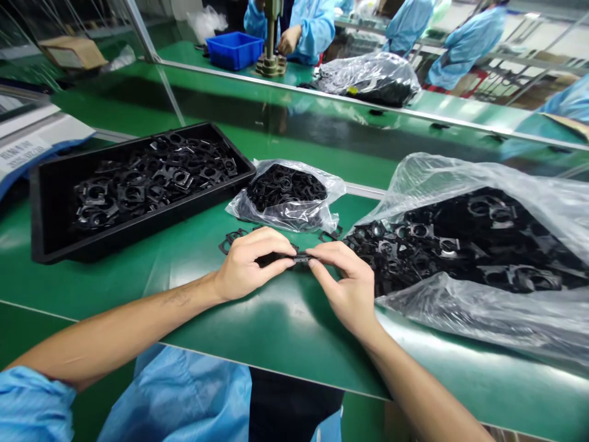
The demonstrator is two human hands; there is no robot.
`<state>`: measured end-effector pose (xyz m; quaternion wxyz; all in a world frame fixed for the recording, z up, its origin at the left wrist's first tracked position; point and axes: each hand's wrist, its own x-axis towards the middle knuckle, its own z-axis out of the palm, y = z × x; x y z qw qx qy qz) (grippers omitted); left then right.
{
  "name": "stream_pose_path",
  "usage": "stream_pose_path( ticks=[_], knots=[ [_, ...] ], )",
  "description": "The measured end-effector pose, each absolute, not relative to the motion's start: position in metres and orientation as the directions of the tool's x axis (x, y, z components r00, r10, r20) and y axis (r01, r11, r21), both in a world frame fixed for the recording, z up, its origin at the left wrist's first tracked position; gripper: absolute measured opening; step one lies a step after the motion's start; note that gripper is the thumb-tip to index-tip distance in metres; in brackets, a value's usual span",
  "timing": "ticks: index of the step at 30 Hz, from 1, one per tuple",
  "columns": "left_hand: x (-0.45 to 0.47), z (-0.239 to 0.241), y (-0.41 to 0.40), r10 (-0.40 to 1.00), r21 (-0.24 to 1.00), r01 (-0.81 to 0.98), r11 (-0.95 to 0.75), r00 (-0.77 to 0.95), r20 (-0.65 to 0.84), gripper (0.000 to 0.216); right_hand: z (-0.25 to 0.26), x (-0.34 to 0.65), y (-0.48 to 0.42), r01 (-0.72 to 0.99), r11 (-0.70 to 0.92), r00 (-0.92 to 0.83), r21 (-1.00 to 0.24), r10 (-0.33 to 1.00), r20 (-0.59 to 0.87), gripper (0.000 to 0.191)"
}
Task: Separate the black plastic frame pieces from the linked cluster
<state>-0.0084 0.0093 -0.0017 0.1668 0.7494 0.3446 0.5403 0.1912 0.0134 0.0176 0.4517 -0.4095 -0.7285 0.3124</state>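
One black plastic piece (302,258), inward of the worktop's (276,331) front edge, pinched by left hand (248,263) and right hand (348,282). Uneven fingertip pressure, I judge, could flip it loose.

Upper left: cardboard box (73,53). Top centre: blue bin (234,51), just left of a metal post (272,37); crumpled white wrap (207,24), probably plastic, near the bin. Left edge: white printed label (22,157). Upper right: people in blue smocks (475,44), blurred.

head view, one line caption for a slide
Left hand and right hand pinch a black part over a green table near bagged parts.
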Motion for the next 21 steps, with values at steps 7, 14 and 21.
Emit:
stream_pose_path(
  ticks=[7,14,21],
  knots=[
    [-0.0082,-0.0016,0.0099,0.671,0.597,0.338,-0.728,0.173,0.721,0.006,0.018,0.1906,0.014,0.289,0.419,-0.26,-0.861,0.9,0.35,0.015],
    [-0.0088,-0.0001,0.0112,0.712,0.646,0.328,-0.69,0.145,0.687,0.006,0.0158,0.191,0.0161,0.226,0.301,-0.254,-0.926,0.936,0.242,0.007],
    [-0.0089,0.0005,0.012,0.753,0.697,0.306,-0.649,0.124,0.646,0.005,0.0162,0.1909,0.0184,0.164,0.227,-0.248,-0.96,0.951,0.182,0.005]
  ],
)
